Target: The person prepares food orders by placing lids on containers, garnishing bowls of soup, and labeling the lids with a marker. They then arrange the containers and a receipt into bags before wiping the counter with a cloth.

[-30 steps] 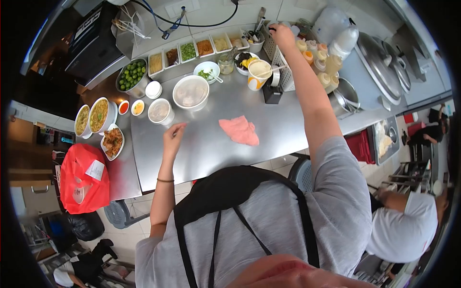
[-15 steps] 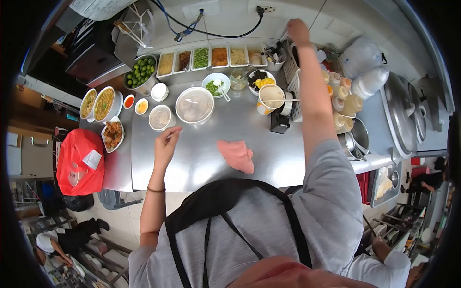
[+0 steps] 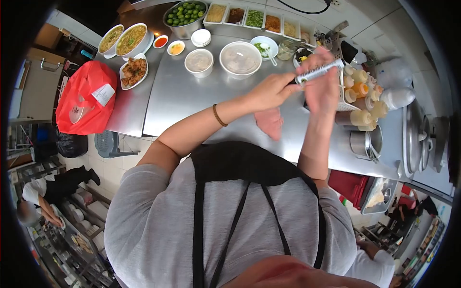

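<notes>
We see both hands raised over the right half of the long stainless-steel counter surface (image 3: pixel 192 103), w/ a narrow white ribbed bar-shaped object (image 3: pixel 321 71) held btw. them, slightly tilted, its right end higher. The left hand (image 3: pixel 270 92) is closed, fingertips pinched on the bar's left end; a thin dark bracelet (image 3: pixel 219 115) sits on that wrist. The right hand (image 3: pixel 322 91) is upright, fingers nearly straight & together, the bar lying across them; whether its thumb clamps the bar, we cannot tell. Below the hands, nr the surface's near edge, lies a crumpled pink cloth (image 3: pixel 269 123). Just beyond the bar, at the right edge, a white perforated rack (image 3: pixel 342 103) stands beside squeeze bottles w/ yellow & orange fills (image 3: pixel 361 89). Toward the far edge: a large round white lidded bowl (image 3: pixel 240 58), a smaller white lidded tub (image 3: pixel 199 62) left of it, a small white bowl of chopped greens (image 3: pixel 264 47). Along the far edge: a steel bowl of green limes (image 3: pixel 185 13) & a row of rectangular condiment trays (image 3: pixel 254 18). At the far left corner: two bowls of yellowish soup (image 3: pixel 123 38) & a white plate of fried pieces (image 3: pixel 133 71); a red plastic bag (image 3: pixel 85 96) lies at the left end.
</notes>
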Available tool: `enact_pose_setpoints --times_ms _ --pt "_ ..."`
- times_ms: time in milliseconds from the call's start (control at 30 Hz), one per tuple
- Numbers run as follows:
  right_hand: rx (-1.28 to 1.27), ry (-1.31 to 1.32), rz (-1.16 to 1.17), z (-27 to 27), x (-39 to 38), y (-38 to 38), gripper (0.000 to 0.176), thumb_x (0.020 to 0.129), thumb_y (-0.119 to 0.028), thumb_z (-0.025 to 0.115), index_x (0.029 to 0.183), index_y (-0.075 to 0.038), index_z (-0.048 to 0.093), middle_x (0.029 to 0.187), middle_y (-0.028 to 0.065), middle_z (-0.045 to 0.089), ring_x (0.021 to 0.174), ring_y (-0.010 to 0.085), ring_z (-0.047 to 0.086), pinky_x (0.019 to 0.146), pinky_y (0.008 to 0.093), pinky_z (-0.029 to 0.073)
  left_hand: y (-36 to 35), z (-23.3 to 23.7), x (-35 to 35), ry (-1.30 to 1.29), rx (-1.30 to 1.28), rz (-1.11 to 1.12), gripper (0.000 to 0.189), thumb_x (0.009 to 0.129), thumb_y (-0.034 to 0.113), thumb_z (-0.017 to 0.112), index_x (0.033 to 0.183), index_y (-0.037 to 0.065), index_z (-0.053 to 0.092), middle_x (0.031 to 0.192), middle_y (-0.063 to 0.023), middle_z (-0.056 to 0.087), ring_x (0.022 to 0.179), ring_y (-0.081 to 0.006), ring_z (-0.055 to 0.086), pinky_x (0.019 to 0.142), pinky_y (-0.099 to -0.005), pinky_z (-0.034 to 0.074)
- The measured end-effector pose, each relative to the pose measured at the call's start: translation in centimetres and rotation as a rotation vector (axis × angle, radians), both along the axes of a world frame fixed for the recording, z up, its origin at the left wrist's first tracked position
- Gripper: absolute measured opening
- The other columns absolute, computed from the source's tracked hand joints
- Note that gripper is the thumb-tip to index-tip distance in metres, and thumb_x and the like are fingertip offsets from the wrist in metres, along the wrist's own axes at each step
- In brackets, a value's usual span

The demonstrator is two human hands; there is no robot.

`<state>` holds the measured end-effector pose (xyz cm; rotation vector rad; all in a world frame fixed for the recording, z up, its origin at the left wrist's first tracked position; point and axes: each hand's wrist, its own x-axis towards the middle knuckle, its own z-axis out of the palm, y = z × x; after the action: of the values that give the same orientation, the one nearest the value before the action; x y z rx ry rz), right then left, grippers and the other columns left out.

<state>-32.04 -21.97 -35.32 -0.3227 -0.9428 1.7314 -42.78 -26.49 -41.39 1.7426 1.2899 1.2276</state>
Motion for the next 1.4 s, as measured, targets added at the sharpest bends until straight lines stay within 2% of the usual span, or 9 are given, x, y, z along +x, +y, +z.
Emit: enact_pose_setpoints --times_ms 167,400,467,533,600,667,867,1100,1400 --pt "-0.189 0.033 0.177 -0.5 -1.6 -2.2 0.043 0.089 -0.039 0.035 0.056 -0.013 0.030 0.043 -0.0052 0.020 0.036 0.0061 0.017 0.035 0.0215 0.019 -4.0 0.3 -1.6 0.007 0.055 -0.033 0.029 0.083 0.023 0.049 0.094 -0.003 0.045 0.068 -0.0212 0.052 0.056 -0.0325 0.051 0.051 -0.0348 0.039" --pt "-0.100 0.131 0.245 1.7 -2.5 -5.2 0.043 0.088 -0.042 0.036 0.057 -0.012 0.033 0.044 -0.0045 0.025 0.035 0.0066 0.021 0.035 0.0222 0.022 -7.2 3.8 -3.6 0.060 0.045 -0.090 0.024 0.083 0.022 0.048 0.087 -0.002 0.044 0.058 -0.0199 0.047 0.050 -0.0360 0.045 0.046 -0.0384 0.034" --pt "-0.301 0.276 -0.840 5.7 -0.8 -5.1 0.041 0.086 -0.043 0.040 0.058 -0.013 0.035 0.043 -0.0049 0.027 0.034 0.0067 0.020 0.035 0.0236 0.021 -9.1 3.2 -4.4 0.077 -0.005 -0.131 0.024 0.083 0.022 0.048 0.086 -0.001 0.044 0.061 -0.0205 0.048 0.052 -0.0363 0.046 0.047 -0.0387 0.035" --pt "0.835 0.172 -0.253 4.0 19.1 2.6 0.032 0.085 -0.031 0.042 0.063 -0.009 0.052 0.059 0.0060 0.045 0.058 0.0112 0.046 0.050 0.0197 0.037 -11.1 -0.9 -6.2 0.114 0.122 -0.075 0.021 0.083 0.020 0.049 0.086 0.000 0.045 0.069 -0.0211 0.050 0.062 -0.0372 0.048 0.055 -0.0403 0.038" --pt "0.615 0.305 0.152 7.0 17.7 1.1 0.032 0.083 -0.030 0.044 0.064 -0.006 0.055 0.067 0.0103 0.049 0.067 0.0143 0.047 0.055 0.0221 0.038 -9.7 -5.7 -8.0 0.330 -0.115 0.039 0.018 0.079 0.016 0.053 0.087 0.001 0.047 0.080 -0.0191 0.052 0.075 -0.0361 0.049 0.065 -0.0407 0.039" --pt "0.237 0.204 -0.674 7.5 8.8 -2.6 0.040 0.083 -0.036 0.041 0.066 -0.003 0.054 0.066 0.0098 0.051 0.060 0.0164 0.045 0.052 0.0255 0.036 -5.5 -6.3 -10.5 0.562 0.135 0.234 0.019 0.072 0.009 0.057 0.088 0.002 0.048 0.084 -0.0153 0.052 0.083 -0.0329 0.048 0.071 -0.0389 0.039" --pt "0.041 -0.209 -0.174 -3.0 5.4 -1.0 0.081 0.077 -0.066 0.020 0.099 0.007 0.050 0.092 0.0160 0.056 0.075 0.0210 0.058 0.065 0.0293 0.049 0.0 -12.1 -14.1 0.683 0.222 0.124 0.014 0.065 -0.005 0.051 0.076 0.001 0.045 0.082 -0.0125 0.050 0.086 -0.0282 0.047 0.073 -0.0369 0.040" --pt "0.145 -0.696 -0.155 -12.0 -2.6 -2.1 0.016 0.076 -0.014 0.059 0.085 0.000 0.057 0.075 0.0057 0.060 0.068 0.0115 0.057 0.062 0.0221 0.044 -6.4 -12.6 -9.4 0.537 0.271 0.142 0.015 0.064 -0.005 0.050 0.077 0.000 0.046 0.082 -0.0125 0.050 0.083 -0.0282 0.048 0.073 -0.0364 0.040" --pt "0.344 -0.884 0.007 -18.2 -6.7 -3.3 0.008 0.071 -0.012 0.060 0.074 -0.005 0.060 0.068 0.0023 0.060 0.061 0.0086 0.054 0.057 0.0225 0.042 -9.8 -12.6 -10.7 0.472 0.191 0.251 0.034 0.064 0.015 0.069 0.088 0.000 0.050 0.092 -0.0120 0.054 0.088 -0.0290 0.050 0.074 -0.0352 0.042"
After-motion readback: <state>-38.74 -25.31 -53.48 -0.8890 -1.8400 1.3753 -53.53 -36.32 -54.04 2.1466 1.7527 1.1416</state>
